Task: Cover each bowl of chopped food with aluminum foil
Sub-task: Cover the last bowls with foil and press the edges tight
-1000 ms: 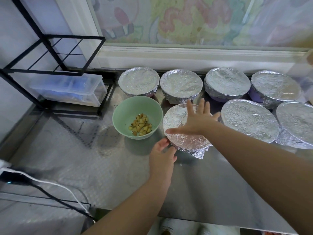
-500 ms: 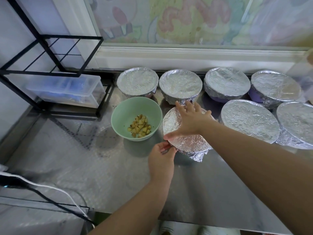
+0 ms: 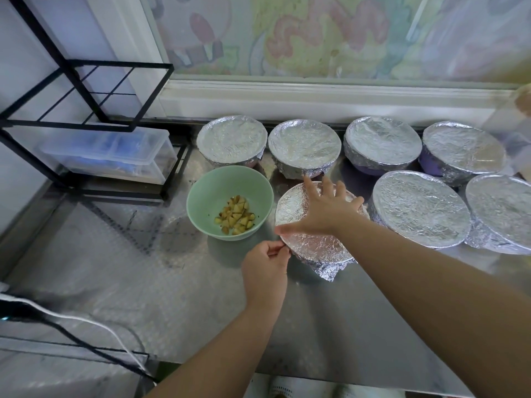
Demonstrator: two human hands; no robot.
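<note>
Foil is what your left hand (image 3: 265, 264) pinches — the crimped edge (image 3: 285, 246) at the near-left rim of the wrapped bowl (image 3: 316, 244), just right of the green bowl (image 3: 207, 191) — while your right hand (image 3: 324, 211) lies spread flat on the foil top, thumb reaching toward that pinch. Tug too hard and the thin sheet could tear or lift off the rim, and the loose flap (image 3: 327, 270) on the side nearest you looks ready to spring open. Beyond and right of the green bowl six more wrapped bowls (image 3: 304, 145) stand, so its chopped food (image 3: 235, 215) looks like the last left uncovered.
</note>
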